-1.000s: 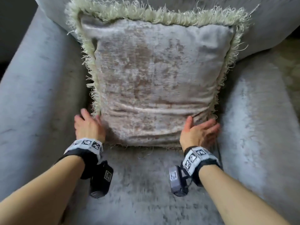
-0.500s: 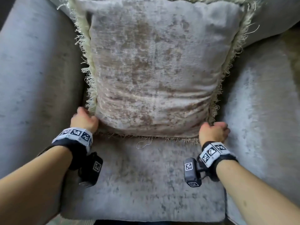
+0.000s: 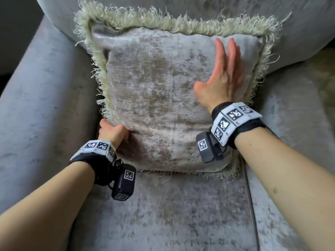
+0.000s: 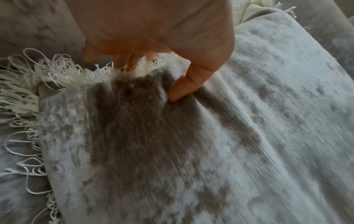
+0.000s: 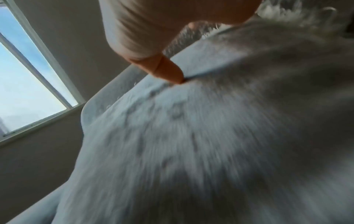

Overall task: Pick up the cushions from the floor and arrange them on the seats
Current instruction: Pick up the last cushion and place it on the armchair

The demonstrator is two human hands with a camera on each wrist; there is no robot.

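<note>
A grey-beige velvet cushion with a pale fringe stands upright on the grey armchair seat, leaning on the backrest. My left hand grips its lower left edge; in the left wrist view the thumb presses the front of the cushion while the fingers curl behind the fringe. My right hand lies flat with straight fingers on the cushion's upper right face. In the right wrist view the thumb touches the cushion; that picture is blurred.
Grey padded armrests flank the seat, one on the left and one on the right. The backrest rises behind the cushion. A window shows in the right wrist view.
My right hand left the cushion's lower right corner, rose and opened flat on the upper right face. My left hand stays at the lower left edge.
</note>
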